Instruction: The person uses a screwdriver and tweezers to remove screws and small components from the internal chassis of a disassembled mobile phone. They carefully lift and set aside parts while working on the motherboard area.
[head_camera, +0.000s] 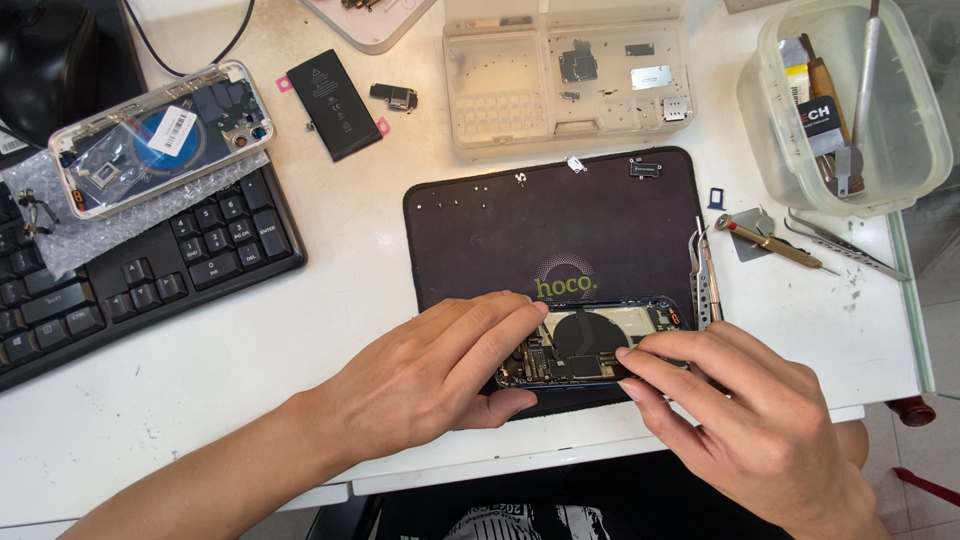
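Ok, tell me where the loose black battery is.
The battery lies on the white table at upper left, between the second opened phone on bubble wrap and a small black part.

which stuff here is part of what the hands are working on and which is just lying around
In use: opened phone, left hand, right hand, black mat.

Lying about: tweezers, screwdriver, battery, second phone shell, keyboard, parts tray, tool tub.

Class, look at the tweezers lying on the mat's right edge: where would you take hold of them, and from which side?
Probably pinch the tweezers across their mid-shaft, coming from above on the right, table side. They lie flat, lengthwise along the dark mat edge, and the right hand crowds their near end.
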